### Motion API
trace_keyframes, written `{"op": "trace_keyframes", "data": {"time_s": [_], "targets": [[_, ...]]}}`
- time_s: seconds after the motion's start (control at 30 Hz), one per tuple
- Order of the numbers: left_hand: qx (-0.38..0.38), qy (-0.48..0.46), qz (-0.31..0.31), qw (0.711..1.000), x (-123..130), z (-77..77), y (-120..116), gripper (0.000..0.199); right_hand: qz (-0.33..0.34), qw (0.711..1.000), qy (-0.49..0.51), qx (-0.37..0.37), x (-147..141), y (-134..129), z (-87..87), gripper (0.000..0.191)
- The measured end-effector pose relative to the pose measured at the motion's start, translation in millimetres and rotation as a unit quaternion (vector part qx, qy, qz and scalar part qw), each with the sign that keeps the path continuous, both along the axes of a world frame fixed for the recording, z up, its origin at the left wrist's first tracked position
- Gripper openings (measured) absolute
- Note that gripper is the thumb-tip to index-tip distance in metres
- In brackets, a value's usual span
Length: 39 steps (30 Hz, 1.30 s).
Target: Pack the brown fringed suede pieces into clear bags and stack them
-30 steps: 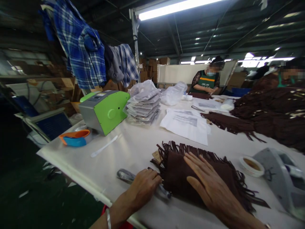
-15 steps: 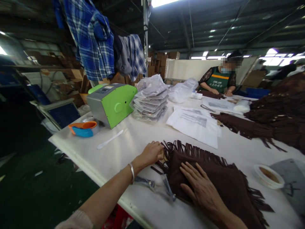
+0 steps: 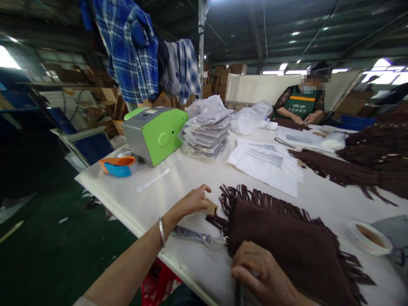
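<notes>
Right hand (image 3: 259,265) moved from middle of bag (image 3: 287,242) to its near edge; left hand (image 3: 194,201), mid-frame, pinches tag (image 3: 211,207), apparently keeping it clear of fringe (image 3: 270,201); right hand, bottom centre, curls over dark strip (image 3: 238,295), grip unclear; bag lies flat, lower right.

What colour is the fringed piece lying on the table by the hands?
Dark brown, fringe included; the fringed piece shows best in the head view.

Head camera looks forward, down — hands (image 3: 194,201) (image 3: 259,268) near.
</notes>
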<state>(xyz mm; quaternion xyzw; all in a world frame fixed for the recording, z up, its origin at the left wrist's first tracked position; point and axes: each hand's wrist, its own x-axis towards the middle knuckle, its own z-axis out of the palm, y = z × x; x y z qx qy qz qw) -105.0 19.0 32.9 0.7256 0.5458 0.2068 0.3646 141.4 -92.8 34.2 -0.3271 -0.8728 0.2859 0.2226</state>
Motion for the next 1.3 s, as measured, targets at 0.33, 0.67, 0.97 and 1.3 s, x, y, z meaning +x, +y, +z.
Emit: {"op": "trace_keyframes", "data": {"time_s": [0.33,0.67,0.97,1.3], "targets": [[-0.04,-0.106,0.139,0.984,-51.3,0.2,-71.5,0.044,-0.107,0.951,-0.287,0.039,-48.9,46.5,13.4,0.055],[0.0,0.065,0.122,0.99,-59.8,-6.1,-97.3,0.042,-0.075,0.914,-0.398,0.018,-85.6,53.6,39.2,0.031],[0.0,0.038,0.111,0.993,-63.3,-16.4,-98.5,0.043,-0.154,0.934,-0.321,0.032,-80.9,45.4,12.8,0.034],[0.071,0.159,0.163,0.971,-55.6,-2.7,-100.7,0.04,-0.273,0.931,0.065,-0.234,-10.5,52.6,-7.7,0.01]]}}
